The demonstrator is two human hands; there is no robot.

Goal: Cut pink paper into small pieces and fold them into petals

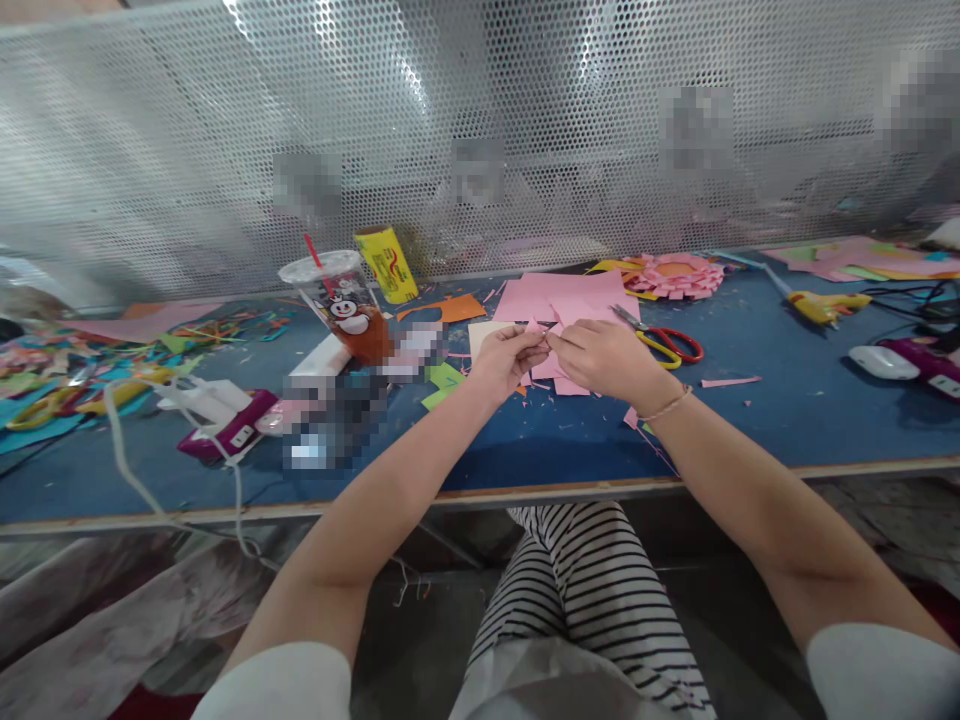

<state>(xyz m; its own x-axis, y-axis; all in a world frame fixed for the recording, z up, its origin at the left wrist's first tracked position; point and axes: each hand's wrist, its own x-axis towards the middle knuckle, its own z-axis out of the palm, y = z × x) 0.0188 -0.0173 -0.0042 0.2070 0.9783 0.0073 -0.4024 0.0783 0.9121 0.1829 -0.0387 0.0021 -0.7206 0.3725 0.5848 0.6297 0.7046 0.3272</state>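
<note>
Both hands meet over the middle of the blue table, fingertips almost touching. A small piece of pink paper (535, 327) is pinched between the fingers of my left hand (510, 358). My right hand (592, 352) is closed at its fingertips against the same small piece, partly hiding it. Larger pink paper sheets (574, 292) lie just behind and under the hands. Right beside my right hand rest scissors (664, 343) with red and yellow handles, blades toward the pink sheets. A cream sheet (482, 336) lies behind my left hand.
A plastic cup (345, 305) with a red straw and a yellow box (386, 264) stand at left. A pink paper flower (682, 276) lies behind the scissors. At right are a yellow glue gun (825, 306) and purple power strip (926, 365); another purple strip (232, 425) sits left. A perforated metal screen (525, 130) rises behind.
</note>
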